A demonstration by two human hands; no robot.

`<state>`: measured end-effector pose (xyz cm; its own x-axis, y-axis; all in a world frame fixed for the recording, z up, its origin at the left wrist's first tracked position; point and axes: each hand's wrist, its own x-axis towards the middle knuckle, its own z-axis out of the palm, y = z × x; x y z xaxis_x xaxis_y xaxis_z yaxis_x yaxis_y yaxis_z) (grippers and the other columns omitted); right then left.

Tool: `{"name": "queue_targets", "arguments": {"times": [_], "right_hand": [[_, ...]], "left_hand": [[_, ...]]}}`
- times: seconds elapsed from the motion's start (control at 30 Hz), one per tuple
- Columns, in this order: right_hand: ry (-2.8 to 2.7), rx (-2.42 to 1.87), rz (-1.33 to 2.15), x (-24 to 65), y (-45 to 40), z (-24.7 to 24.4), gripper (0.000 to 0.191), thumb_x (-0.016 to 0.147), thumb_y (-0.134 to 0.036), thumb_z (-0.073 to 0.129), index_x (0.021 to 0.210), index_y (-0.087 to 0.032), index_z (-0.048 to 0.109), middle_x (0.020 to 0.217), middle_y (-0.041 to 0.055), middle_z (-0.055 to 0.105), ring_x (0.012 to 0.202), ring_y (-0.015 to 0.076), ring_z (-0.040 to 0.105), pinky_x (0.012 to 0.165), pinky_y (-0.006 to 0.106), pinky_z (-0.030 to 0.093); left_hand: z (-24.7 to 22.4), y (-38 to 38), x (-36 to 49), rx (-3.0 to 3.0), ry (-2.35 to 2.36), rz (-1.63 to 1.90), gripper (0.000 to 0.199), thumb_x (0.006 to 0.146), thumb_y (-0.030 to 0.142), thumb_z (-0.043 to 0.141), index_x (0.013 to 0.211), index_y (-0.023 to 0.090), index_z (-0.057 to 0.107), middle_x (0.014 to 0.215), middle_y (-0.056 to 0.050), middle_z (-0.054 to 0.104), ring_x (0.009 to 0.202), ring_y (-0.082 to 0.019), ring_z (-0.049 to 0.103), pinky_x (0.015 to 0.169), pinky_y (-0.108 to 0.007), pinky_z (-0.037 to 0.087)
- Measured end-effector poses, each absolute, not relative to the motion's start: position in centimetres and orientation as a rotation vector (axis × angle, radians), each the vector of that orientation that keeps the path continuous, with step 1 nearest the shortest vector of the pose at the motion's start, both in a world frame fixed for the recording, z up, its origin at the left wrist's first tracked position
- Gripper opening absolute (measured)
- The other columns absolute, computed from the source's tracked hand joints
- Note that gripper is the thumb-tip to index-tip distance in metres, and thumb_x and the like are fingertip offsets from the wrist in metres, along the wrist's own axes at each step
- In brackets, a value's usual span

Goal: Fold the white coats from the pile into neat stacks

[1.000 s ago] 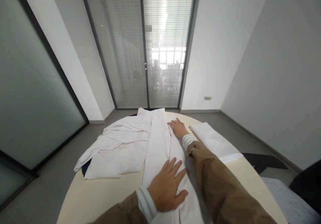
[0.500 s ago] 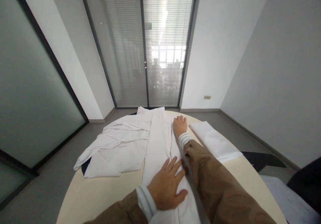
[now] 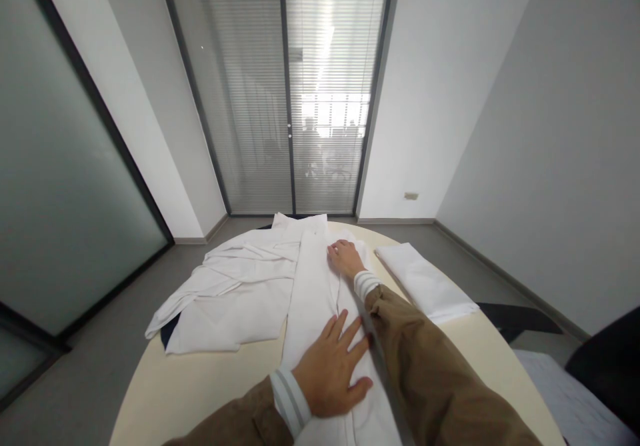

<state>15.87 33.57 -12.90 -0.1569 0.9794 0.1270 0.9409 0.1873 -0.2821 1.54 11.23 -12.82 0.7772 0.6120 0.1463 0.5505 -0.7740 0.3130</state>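
while left hand point(image 3: 330, 371) lies spread on white garment point(image 3: 309, 293), right hand point(image 3: 346, 259) curls there, grip unclear

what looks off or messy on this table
The left part of the white garment is bunched in uneven creases, with dark fabric poking out beneath, unlike the neatly folded white cloth on the right. Nothing looks spilled or torn.

You can read no text, label, brand, number or sign anywhere in your view: none on the white garment point(image 3: 311, 279) at twelve o'clock, none on the folded white cloth point(image 3: 427, 283) toward two. At one o'clock, the small wall plate point(image 3: 411, 196) is too small for you to make out any marking.
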Motion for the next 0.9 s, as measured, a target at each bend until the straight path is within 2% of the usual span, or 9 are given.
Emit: {"name": "queue_targets", "arguments": {"times": [0.1,0.2,0.3,0.43,0.57,0.67,0.7,0.8,0.9], "right_hand": [[-2.061,-1.804,0.332,14.8,33.4,-12.9,0.052,0.096,-0.057,0.038,0.098,-0.017,0.071,0.109,0.0137,0.07,0.102,0.0251,0.061,0.085,0.033,0.043],[-1.994,-1.764,0.463,14.1,33.4,-13.5,0.04,0.092,-0.052,0.051,0.079,-0.018,0.068,0.079,0.006,0.07,0.075,0.0175,0.061,0.069,0.026,0.041],[-1.927,-1.724,0.519,14.1,33.8,-14.2,0.032,0.092,-0.042,0.053,0.074,-0.017,0.064,0.071,0.0022,0.066,0.067,0.0144,0.056,0.064,0.024,0.037],[-1.856,-1.692,0.546,14.4,34.4,-14.9,0.03,0.093,-0.037,0.05,0.073,-0.018,0.06,0.068,0.0012,0.062,0.064,0.0141,0.052,0.062,0.024,0.036],[-1.84,-1.677,0.557,14.7,34.5,-15.0,0.025,0.093,-0.032,0.051,0.075,-0.017,0.06,0.072,0.0038,0.063,0.068,0.0163,0.054,0.067,0.027,0.039],[-1.866,-1.639,0.572,15.0,34.0,-14.8,0.016,0.091,-0.029,0.056,0.091,-0.015,0.063,0.083,0.0063,0.067,0.076,0.018,0.059,0.073,0.029,0.043],[-1.878,-1.62,0.581,15.2,33.7,-14.6,0.019,0.09,-0.028,0.057,0.102,-0.014,0.063,0.089,0.0071,0.068,0.078,0.018,0.06,0.075,0.029,0.044],[-1.929,-1.557,0.589,16.1,32.3,-14.0,0.048,0.088,-0.026,0.061,0.133,-0.014,0.048,0.114,0.0116,0.066,0.089,0.0178,0.064,0.085,0.031,0.048],[-2.029,-1.511,0.544,17.8,30.0,-13.4,0.06,0.085,-0.023,0.063,0.141,-0.015,0.043,0.134,0.0164,0.057,0.116,0.0223,0.058,0.103,0.035,0.041]], "left_hand": [[-12.9,11.2,1.6,2.728,0.909,0.361,0.069,0.095,0.051,0.046,0.153,0.019,0.028,0.163,-0.013,0.023,0.15,-0.038,0.01,0.12,-0.059,0.019],[-12.7,11.2,1.7,2.725,0.925,0.363,0.069,0.094,0.05,0.047,0.153,0.019,0.029,0.162,-0.013,0.024,0.15,-0.039,0.009,0.12,-0.06,0.018],[-12.3,11.1,1.6,2.703,0.933,0.326,0.071,0.094,0.055,0.046,0.154,0.021,0.028,0.163,-0.013,0.022,0.15,-0.041,0.006,0.119,-0.062,0.018],[-11.8,10.5,1.6,2.698,0.887,0.252,0.077,0.093,0.061,0.045,0.155,0.02,0.025,0.164,-0.014,0.017,0.15,-0.042,0.002,0.117,-0.066,0.017],[-11.7,9.7,1.6,2.696,0.81,0.208,0.084,0.091,0.066,0.045,0.156,0.017,0.022,0.164,-0.017,0.014,0.15,-0.042,0.001,0.118,-0.066,0.015],[-12.0,9.5,1.7,2.701,0.788,0.207,0.086,0.091,0.068,0.043,0.157,0.017,0.021,0.164,-0.017,0.013,0.15,-0.042,0.001,0.118,-0.066,0.012],[-12.1,9.5,1.7,2.703,0.785,0.21,0.086,0.092,0.068,0.041,0.157,0.017,0.02,0.164,-0.017,0.012,0.15,-0.042,0.001,0.118,-0.066,0.011],[-12.4,9.8,1.6,2.705,0.761,0.2,0.085,0.093,0.069,0.038,0.158,0.02,0.016,0.164,-0.016,0.011,0.15,-0.042,0.002,0.118,-0.066,0.011],[-12.7,10.2,1.4,2.706,0.736,0.177,0.084,0.092,0.071,0.038,0.158,0.025,0.016,0.164,-0.015,0.011,0.15,-0.041,0.005,0.118,-0.065,0.014]]}}
